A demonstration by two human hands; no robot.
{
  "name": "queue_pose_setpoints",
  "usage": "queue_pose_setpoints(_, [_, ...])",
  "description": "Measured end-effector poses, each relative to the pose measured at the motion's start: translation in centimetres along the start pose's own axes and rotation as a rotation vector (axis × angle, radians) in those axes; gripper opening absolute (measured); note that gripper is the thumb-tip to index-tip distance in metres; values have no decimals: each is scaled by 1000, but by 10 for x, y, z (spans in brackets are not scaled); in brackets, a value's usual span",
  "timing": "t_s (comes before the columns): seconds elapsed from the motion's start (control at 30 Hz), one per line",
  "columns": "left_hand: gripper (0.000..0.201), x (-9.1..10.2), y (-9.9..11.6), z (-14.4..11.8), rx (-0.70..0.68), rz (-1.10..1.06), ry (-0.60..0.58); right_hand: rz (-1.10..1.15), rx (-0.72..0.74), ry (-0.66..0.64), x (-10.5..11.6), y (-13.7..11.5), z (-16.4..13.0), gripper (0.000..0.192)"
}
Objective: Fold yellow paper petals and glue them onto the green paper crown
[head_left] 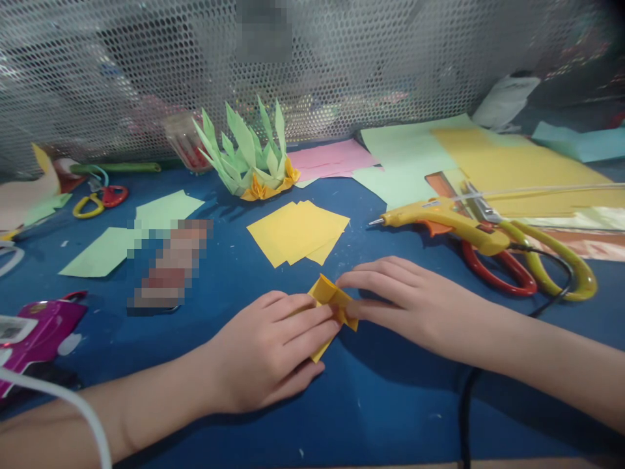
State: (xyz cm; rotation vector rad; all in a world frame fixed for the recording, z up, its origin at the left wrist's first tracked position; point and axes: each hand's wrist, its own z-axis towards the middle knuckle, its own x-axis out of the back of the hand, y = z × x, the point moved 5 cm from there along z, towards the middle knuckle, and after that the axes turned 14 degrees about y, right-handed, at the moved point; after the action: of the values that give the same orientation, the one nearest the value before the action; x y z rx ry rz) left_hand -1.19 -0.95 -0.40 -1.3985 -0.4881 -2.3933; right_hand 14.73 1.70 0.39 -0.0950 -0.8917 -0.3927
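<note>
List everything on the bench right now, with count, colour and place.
folded paper piece: 1, yellow-orange, front centre, under the fingers
paper squares: small stack, yellow, centre
paper model: 1, green spikes on orange base, back centre
glue gun: 1, yellow, right
large scissors: 1, red and yellow handles, under the glue gun
small scissors: 1, yellow and red handles, back left
paper sheets: several, pink, green, yellow, back right
green paper pieces: a few, left
table: 1, blue
left hand: pressing the folded piece
right hand: pinching the folded piece
</note>
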Motion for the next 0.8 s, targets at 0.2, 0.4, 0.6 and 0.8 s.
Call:
queue_pose_setpoints(0.2, [35, -3, -2, -2, 28, -29, -12, -62, 35, 24, 4, 1, 1, 28])
queue_pose_setpoints(0.4, [34, 0, -1, 2, 12, -14, -29, -96, 92, 55, 13, -2, 6, 28])
queue_pose_setpoints(0.6, [34, 1, 1, 2, 0, -8, -58, -139, 134, 41, 10, -7, 4, 24])
queue_pose_setpoints(0.8, [33, 0, 3, 3, -22, 25, -29, -297, 71, 50, 8, -21, 4, 29])
